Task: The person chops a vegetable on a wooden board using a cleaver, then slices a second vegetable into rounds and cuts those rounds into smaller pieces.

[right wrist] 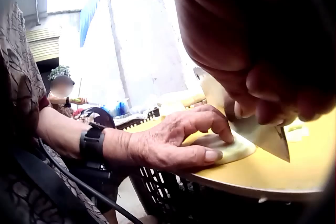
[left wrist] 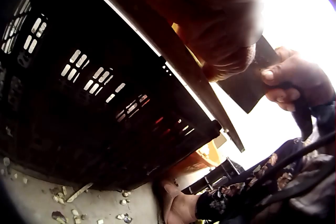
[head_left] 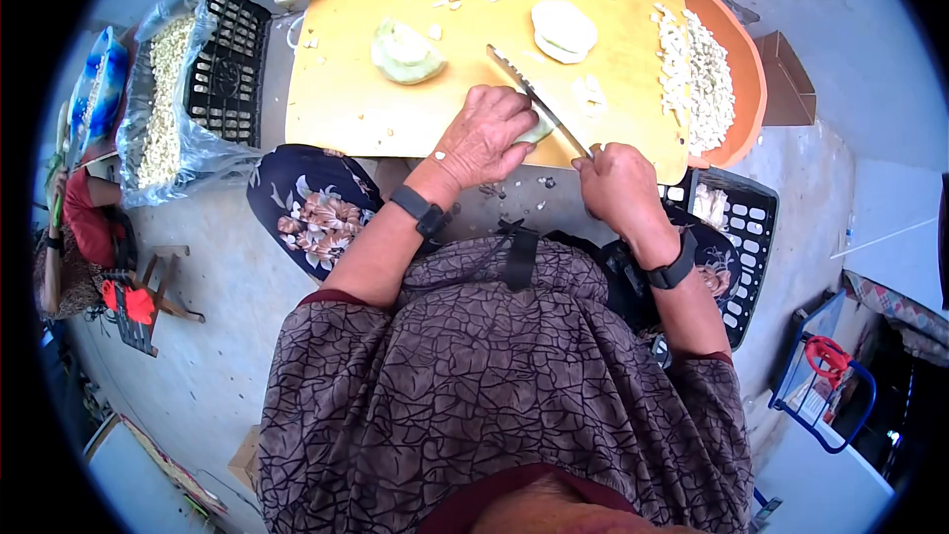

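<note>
Resting near the person's edge of the yellow desk point(head_left: 336, 104), the pale green piece point(right wrist: 242, 149) is pinched between the thumb and fingers of the left hand point(head_left: 486, 138), probably so that sliding is prevented. The knife point(head_left: 534, 94) is grasped by the right hand point(head_left: 623, 186), its blade held aslant just beside the piece; whether the piece has been entered by the edge is not clearly seen. Two larger pieces, one at left point(head_left: 407, 51) and one at right point(head_left: 564, 30), are placed farther back, perhaps so that room is left for both hands. Against the desk's right side an orange basin point(head_left: 753, 104) is set, likely so that diced bits point(head_left: 710, 79) can be received easily.
</note>
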The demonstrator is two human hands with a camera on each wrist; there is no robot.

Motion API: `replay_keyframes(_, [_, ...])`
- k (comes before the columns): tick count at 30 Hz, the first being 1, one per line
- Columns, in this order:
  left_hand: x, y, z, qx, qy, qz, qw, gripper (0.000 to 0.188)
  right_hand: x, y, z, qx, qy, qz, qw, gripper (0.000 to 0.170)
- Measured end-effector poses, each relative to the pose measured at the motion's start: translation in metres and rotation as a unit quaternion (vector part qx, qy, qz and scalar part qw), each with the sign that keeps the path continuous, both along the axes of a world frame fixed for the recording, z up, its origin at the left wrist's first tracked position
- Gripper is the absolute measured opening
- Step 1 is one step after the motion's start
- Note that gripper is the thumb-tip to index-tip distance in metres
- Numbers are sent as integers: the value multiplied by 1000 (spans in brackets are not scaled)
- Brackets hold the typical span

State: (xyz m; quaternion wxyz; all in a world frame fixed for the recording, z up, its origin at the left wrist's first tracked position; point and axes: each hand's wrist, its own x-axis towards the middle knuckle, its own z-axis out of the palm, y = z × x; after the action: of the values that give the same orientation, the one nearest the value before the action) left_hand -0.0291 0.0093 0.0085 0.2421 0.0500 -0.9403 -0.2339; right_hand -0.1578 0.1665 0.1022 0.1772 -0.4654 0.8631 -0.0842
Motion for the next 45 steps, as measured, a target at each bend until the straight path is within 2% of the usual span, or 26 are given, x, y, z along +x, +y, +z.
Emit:
replay_keyframes(8, [-1,1,1,4,11,2,1000,24,0,-8,-2,47,-14,22,999,18])
replay_keyframes(14, [-2,0,-1,18,15,-3,1000,26,1,-23,-15,45,-44,-32,998,17])
replay_keyframes(17, [1,-1,0,24,-4,-13,1000,30,0,-22,-32,1,-20,-29,999,21])
replay_keyframes(19, [4,-4,3,40,-32,-27,998,36,-1,-21,-27,-5,-19,-37,999,23])
replay_keyframes(26, [12,-10,-6,32,4,-39,999,32,7,-13,6,29,-31,-23,999,23])
replay_keyframes(29, [12,-9,-4,3,14,-26,1000,28,7,-6,4,28,-12,12,999,24])
replay_keyframes(37, [11,-8,-5,14,-4,-22,1000,26,11,-16,-3,58,-18,6,998,14])
replay_keyframes(45, [12,-10,-8,15,7,-27,999,27,16,-23,-9,75,-17,-9,997,17])
